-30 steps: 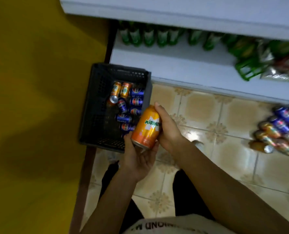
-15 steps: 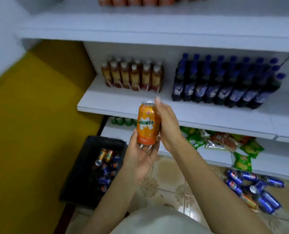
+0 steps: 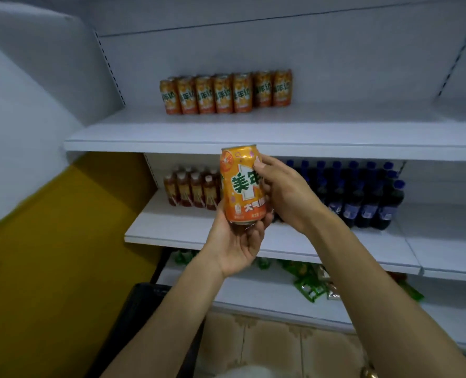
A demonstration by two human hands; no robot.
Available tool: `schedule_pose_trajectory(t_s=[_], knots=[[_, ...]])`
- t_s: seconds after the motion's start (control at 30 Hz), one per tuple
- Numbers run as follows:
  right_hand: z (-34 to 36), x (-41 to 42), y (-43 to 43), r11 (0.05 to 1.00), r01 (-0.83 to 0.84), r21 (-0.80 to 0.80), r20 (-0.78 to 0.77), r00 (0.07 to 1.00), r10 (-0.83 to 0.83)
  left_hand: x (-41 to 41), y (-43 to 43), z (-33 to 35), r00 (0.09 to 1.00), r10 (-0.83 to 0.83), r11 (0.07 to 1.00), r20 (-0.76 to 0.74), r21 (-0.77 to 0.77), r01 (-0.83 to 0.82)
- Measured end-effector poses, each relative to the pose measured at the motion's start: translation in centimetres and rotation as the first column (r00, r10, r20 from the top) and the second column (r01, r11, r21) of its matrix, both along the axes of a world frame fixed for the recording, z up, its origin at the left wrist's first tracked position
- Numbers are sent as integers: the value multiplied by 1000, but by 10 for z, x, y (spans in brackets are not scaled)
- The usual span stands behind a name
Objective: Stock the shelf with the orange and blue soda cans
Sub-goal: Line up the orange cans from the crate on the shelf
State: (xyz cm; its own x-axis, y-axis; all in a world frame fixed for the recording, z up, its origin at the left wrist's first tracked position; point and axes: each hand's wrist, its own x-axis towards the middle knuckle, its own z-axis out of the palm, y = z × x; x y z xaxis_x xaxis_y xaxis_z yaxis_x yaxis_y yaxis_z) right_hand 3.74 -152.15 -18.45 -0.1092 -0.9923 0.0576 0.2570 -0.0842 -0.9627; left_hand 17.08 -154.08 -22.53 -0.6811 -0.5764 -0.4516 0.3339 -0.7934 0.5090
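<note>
white shelf [image 3: 253, 132] with its row of orange cans [image 3: 225, 92] has come into view as both hands, left hand [image 3: 234, 246] cupping beneath, right hand [image 3: 286, 195] fingers pinching, turn the can [image 3: 240, 184] label-forward, likely ready to join them.

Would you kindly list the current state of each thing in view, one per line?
orange can: upright, held in both hands, off the shelf
left hand: cupping the can's base
right hand: gripping the can's side
row of orange cans: standing upright on the upper shelf
dark bottles: upright, shelf below
</note>
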Motion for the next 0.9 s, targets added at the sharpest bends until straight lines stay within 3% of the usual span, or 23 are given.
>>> schedule_pose_trajectory(t_s=[0.4, 0.57, 0.67, 0.77, 0.9], knots=[[30, -1, 4, 992, 99, -77, -122, 987, -108, -2, -14, 28, 990, -128, 989, 65, -68, 133], [56, -3, -16, 986, 113, -123, -420, 894, -155, -11, -45, 51, 983, -145, 972, 117, -167, 163], [78, -11, -40, 967, 166, -194, -523, 816, -246, -20, -71, 67, 987, -97, 952, 126, -279, 129], [91, -21, -66, 957, 179, -227, -560, 780, -279, -25, -95, 69, 959, 129, 837, 251, -547, 30], [94, -36, -103, 953, 215, -213, -552, 778, -299, -27, -122, 51, 893, 302, 527, 333, -839, 134]])
